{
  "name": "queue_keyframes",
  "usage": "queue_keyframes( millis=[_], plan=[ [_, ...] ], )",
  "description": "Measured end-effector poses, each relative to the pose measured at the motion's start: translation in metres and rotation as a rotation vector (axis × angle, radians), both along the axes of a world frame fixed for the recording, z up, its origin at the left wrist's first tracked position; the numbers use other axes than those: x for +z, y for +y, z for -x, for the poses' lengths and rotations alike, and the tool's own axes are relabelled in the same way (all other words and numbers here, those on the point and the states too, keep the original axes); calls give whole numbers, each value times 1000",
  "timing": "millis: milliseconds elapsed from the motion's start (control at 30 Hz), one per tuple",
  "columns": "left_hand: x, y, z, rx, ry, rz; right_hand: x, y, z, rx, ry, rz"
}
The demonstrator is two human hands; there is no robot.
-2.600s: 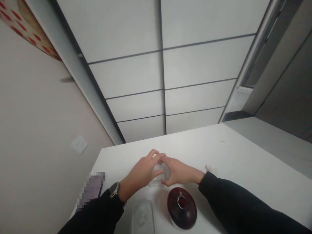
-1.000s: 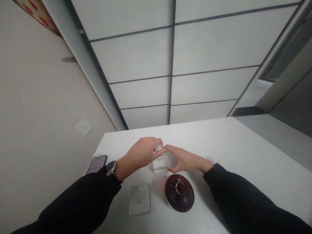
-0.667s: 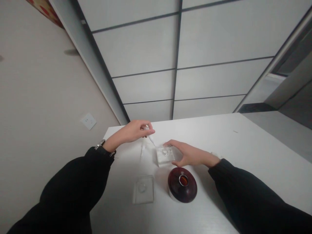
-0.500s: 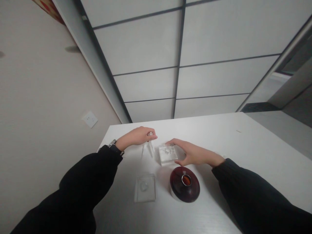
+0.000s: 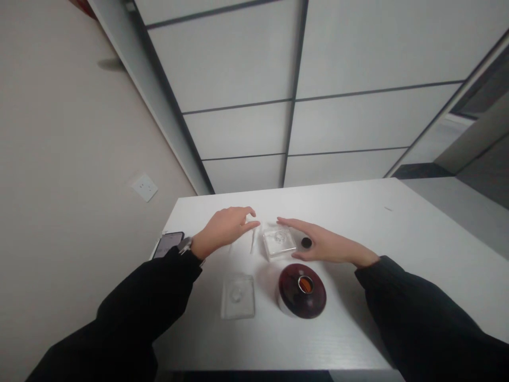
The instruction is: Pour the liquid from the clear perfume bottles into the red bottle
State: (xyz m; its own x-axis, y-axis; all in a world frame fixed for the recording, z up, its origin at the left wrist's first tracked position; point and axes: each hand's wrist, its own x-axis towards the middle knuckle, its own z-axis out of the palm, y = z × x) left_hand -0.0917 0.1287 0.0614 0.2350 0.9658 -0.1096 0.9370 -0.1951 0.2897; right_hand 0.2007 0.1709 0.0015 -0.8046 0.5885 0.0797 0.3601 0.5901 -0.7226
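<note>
My left hand (image 5: 228, 228) hovers over the far left part of the table, thumb and fingers apart, with nothing visible between them. Just below its fingertips is a thin whitish stick-like piece (image 5: 253, 241), blurred. My right hand (image 5: 326, 243) curves around the right side of a clear square block (image 5: 279, 243) with a round hollow on top, its fingers spread. Whether it touches the block I cannot tell. A small black disc (image 5: 306, 242) shows between the block and my right palm. Nearer to me lies a second clear square piece (image 5: 238, 297) with a round mark.
A dark red domed lid (image 5: 292, 294) with a ringed opening covers a pale container, close in front of my right hand. A phone (image 5: 168, 244) lies by the table's left edge, next to my left wrist. White panelled doors (image 5: 242, 127) stand behind the white table (image 5: 350, 212).
My left hand has opened and no longer pinches a clear, round-topped piece. My right hand and the clear block appear slightly farther right. The black disc and the phone have come into view.
</note>
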Motion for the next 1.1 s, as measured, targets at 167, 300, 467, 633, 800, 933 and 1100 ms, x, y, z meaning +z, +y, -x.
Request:
queue_keyframes(
  millis=[167,300,467,633,800,933,1100],
  plan=[
    [13,-98,20,13,-261,-67,6,-46,-32,-326,184,-67],
    [-27,-166,19,81,-473,-63,-15,-112,-36,-442,378,123],
    [-73,-184,2,273,-633,12,-55,-165,0,-514,487,166],
    [-80,-176,-1,351,-688,7,-61,-169,31,-635,524,98],
    [-75,-180,4,336,-728,-21,-55,-169,40,-567,514,108],
    [-61,-185,9,322,-756,-44,-57,-171,40,-537,499,101],
    [-33,-183,14,269,-696,-114,-64,-171,41,-452,466,110]
  ],
)
